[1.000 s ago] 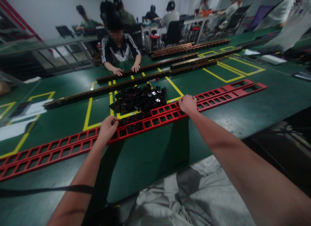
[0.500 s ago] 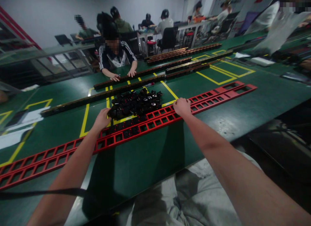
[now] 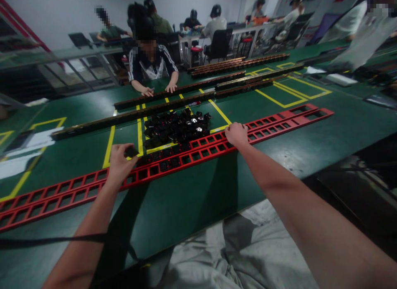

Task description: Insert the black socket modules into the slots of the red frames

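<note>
Two long red slotted frames [image 3: 204, 150] lie side by side across the green table. Several of their openings near the middle hold small black square parts [image 3: 163, 165]. My left hand [image 3: 120, 160] pinches a small black part [image 3: 131, 151] just above the frames, left of the filled openings. With fingers curled, my right hand [image 3: 237, 134] grips the red frames right of the middle. Behind the frames lies a loose heap of black parts [image 3: 175, 125].
Long dark strips [image 3: 130, 115] run across the table behind the heap. A co-worker [image 3: 153, 65] rests both hands on one strip opposite me. White papers [image 3: 37, 146] lie at the left, and yellow tape lines [image 3: 220, 111] mark the tabletop. A black strap [image 3: 62, 239] crosses below my left forearm.
My left hand has moved left, away from the heap, with a black part now showing between its fingers. My right hand stays on the red frames. The view has shifted slightly.
</note>
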A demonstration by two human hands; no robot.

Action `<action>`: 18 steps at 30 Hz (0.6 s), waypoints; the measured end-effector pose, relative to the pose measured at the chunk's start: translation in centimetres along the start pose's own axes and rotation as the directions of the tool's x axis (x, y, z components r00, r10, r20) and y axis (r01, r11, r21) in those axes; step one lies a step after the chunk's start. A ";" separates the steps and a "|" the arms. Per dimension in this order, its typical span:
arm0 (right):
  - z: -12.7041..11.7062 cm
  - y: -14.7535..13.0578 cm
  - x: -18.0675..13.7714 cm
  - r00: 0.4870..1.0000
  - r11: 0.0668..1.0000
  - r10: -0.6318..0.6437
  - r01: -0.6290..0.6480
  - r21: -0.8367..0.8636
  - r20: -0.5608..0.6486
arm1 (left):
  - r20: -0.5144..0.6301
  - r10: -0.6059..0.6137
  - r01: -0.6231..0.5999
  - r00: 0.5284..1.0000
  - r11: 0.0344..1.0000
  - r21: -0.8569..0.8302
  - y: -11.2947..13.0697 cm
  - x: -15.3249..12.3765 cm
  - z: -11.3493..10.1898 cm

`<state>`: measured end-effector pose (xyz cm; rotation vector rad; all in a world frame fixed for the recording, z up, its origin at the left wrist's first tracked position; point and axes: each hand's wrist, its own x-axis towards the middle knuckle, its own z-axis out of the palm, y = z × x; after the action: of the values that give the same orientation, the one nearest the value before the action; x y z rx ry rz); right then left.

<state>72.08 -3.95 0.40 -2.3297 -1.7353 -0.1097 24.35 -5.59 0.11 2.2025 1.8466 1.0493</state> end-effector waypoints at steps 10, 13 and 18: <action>0.3 0.3 0.3 1.000 1.000 -0.008 0.008 -0.017 -0.002 | 0.028 -0.195 0.195 0.980 0.937 -0.288 0.4 -3.8 0.1; 0.2 0.3 0.3 1.000 1.000 -0.013 0.013 -0.017 0.009 | -0.059 -0.192 0.175 0.980 0.960 -0.220 0.7 -3.7 -0.1; 0.0 0.3 0.3 1.000 1.000 -0.008 0.008 -0.014 0.023 | -0.151 -0.065 0.048 0.986 0.992 -0.116 1.6 -4.0 -0.9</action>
<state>72.41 -3.73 0.44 -2.3427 -1.7607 -0.0964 25.03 -9.93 -0.29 2.0468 1.8475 1.3121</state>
